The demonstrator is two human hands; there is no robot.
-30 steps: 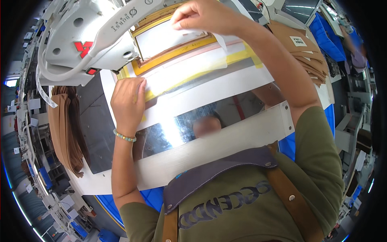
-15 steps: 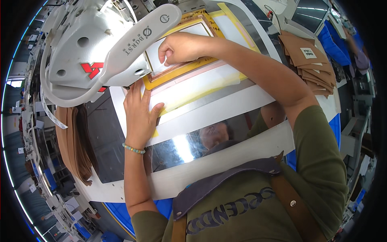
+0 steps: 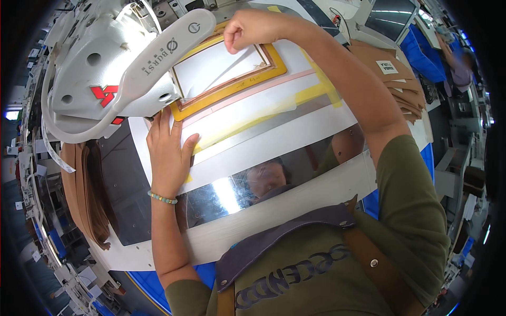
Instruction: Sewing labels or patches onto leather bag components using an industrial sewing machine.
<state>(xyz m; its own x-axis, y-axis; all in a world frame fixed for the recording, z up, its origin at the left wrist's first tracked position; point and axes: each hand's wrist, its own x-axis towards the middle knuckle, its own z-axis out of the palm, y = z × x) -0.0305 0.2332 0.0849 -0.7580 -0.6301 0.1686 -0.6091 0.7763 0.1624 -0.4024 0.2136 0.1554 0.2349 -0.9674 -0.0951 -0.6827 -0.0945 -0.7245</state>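
My right hand (image 3: 253, 30) is closed in a pinch above the far side of a yellow rectangular frame (image 3: 240, 84). A thin whitish film (image 3: 224, 71) stretches from near its fingers diagonally across the frame's opening, one edge lifted. The exact grip is hidden behind the fingers. My left hand (image 3: 169, 155) lies flat with fingers spread and thumb apart, its fingertips at the frame's near left corner, beside the sewing machine head (image 3: 113, 68). Beneath the frame is a white sheet (image 3: 237, 137) with yellow tape (image 3: 311, 95) and a pink strip along it.
A white lamp (image 3: 174, 45) on a curved arm reaches over the frame's left part. Brown pieces are stacked at the left (image 3: 79, 184) and the right (image 3: 387, 73). A shiny metal plate (image 3: 211, 203) lies nearer my body. At the far right are a screen (image 3: 390, 20) and blue bin (image 3: 421, 55).
My right hand has moved from inside the frame's opening up to its far side, and the film's lifted edge now shows. My left hand stays on the sheet. The whole view has shifted slightly.
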